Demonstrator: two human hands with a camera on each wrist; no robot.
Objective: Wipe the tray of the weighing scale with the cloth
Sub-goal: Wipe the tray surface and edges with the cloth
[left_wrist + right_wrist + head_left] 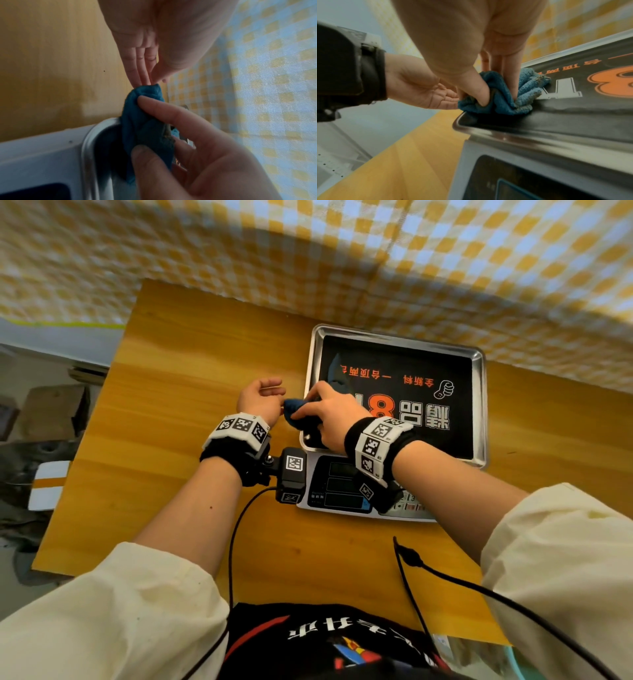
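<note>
The scale's steel tray [480, 361] carries a black printed sheet with orange and white characters. A crumpled blue cloth [295, 408] sits at the tray's near-left corner and overhangs the rim [505, 135]. My right hand [310, 409] grips the cloth [503, 102] between thumb and fingers and holds it down on the black surface. My left hand [274, 392] hovers just left of the tray, palm up and fingers relaxed. In the left wrist view its fingertips [143, 81] touch the cloth's [145, 121] outer end without gripping it.
The scale's grey body [337, 486], with dark display windows and a keypad, faces me on the wooden table [178, 364]. A yellow-checked cloth [445, 261] hangs behind the table. Two black cables [445, 571] run across the near tabletop. Boxes lie on the floor at the left.
</note>
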